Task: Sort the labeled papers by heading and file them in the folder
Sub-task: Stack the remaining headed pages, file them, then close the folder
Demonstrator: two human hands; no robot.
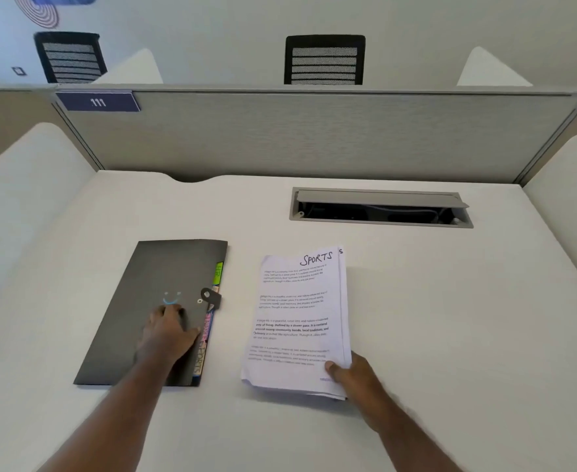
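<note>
A black folder [137, 301] lies closed on the white desk [450, 301], left of centre, with a snap strap and coloured tab dividers [217, 274] showing along its right edge. My left hand [169, 332] rests flat on the folder's cover near that edge. To the right lies a stack of white printed papers [297, 318]; the top sheet is headed "SPORTS" in handwriting. My right hand [351, 374] grips the stack's near right corner, thumb on top of the sheet.
An open cable tray [380, 209] is set into the desk behind the papers. A grey partition [314, 137] with a "111" label closes the back. White side dividers flank the desk. Two black chairs stand beyond the partition.
</note>
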